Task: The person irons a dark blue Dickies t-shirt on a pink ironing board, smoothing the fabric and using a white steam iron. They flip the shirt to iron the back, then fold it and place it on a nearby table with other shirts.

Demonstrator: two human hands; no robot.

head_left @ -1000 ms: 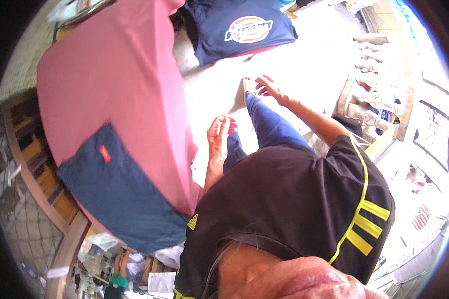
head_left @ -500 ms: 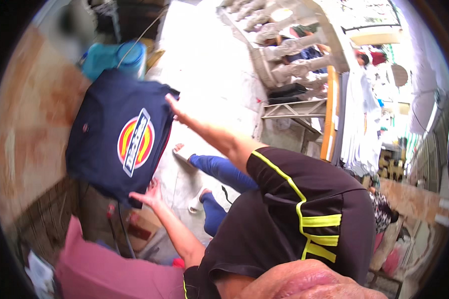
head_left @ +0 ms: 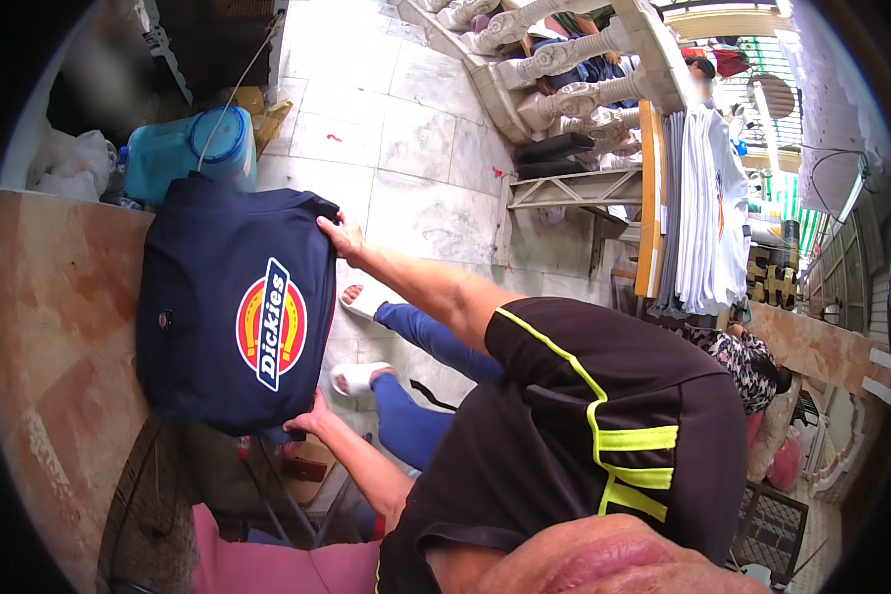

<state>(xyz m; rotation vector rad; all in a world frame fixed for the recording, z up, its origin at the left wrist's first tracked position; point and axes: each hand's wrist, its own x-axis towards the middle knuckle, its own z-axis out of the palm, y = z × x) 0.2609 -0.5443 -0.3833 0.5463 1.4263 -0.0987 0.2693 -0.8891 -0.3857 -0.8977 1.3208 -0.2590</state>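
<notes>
A dark navy shirt (head_left: 193, 317) is spread out in front of me on the left, a round red and yellow printed emblem (head_left: 272, 327) facing up. My right hand (head_left: 345, 241) grips its upper corner on the side toward me, thumb over the cloth. At the lower corner of that same side, my left hand (head_left: 312, 416) pinches the fabric. The cloth between both hands looks smooth and taut. Its underside is hidden, and I cannot tell whether something supports it from below.
Beyond the shirt stand a blue plastic jug (head_left: 183, 148) and a brown mottled board (head_left: 59, 317). Pink cloth (head_left: 277, 569) lies low by my left arm. White and grey garments (head_left: 703, 208) hang at right, near stone balusters (head_left: 574, 99). A person in a patterned top (head_left: 747, 361) is at far right.
My fingers, spread at the shirt's near edge before, are now closed on its corners. The shirt sits slightly lower in the picture and looks flatter. The view has shifted a little.
</notes>
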